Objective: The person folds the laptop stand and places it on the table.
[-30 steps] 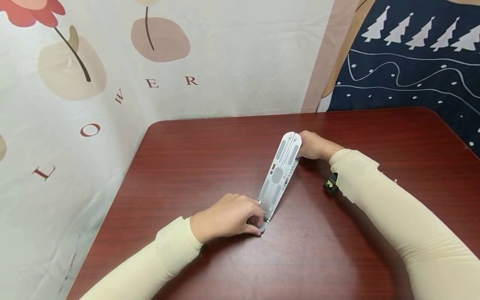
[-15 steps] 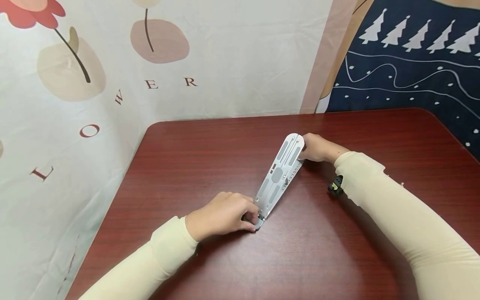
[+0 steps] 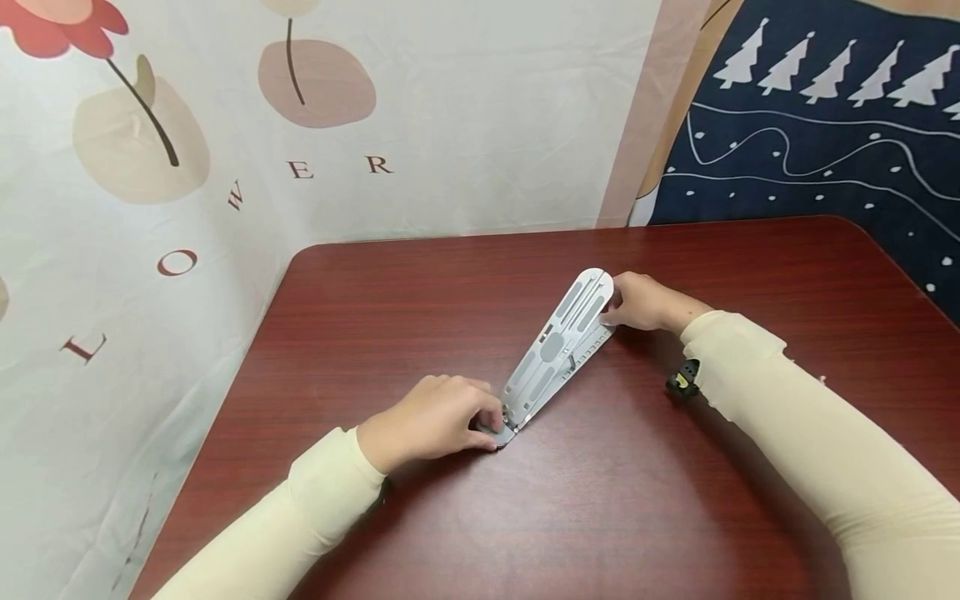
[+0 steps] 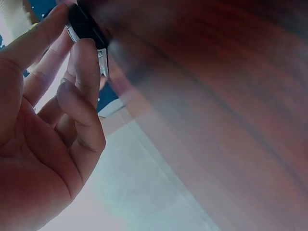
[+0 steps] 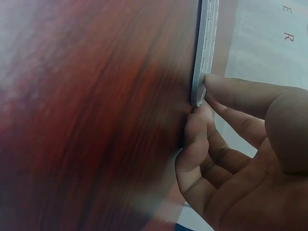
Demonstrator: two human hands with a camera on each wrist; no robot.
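We have the silver folding stand (image 3: 564, 337) slanted on the reddish wood-grain desk (image 3: 600, 500). Left hand (image 3: 435, 417): thumb and fingers pinch its near end. Right hand (image 3: 647, 302): thumb and fingers pinch the far tip of its slotted rail (image 5: 206, 53). Metallic-looking, rounded ends, grey oval pad (image 3: 552, 348).

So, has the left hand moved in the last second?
Yes: against the table, the left hand has shifted leftward and toward the table's back edge.

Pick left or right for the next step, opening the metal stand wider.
Right, likely: the right hand pinches the far end of the slotted bar, where it parts from the upper panel. The left hand grips the near end, where they meet, so seems better for steadying.
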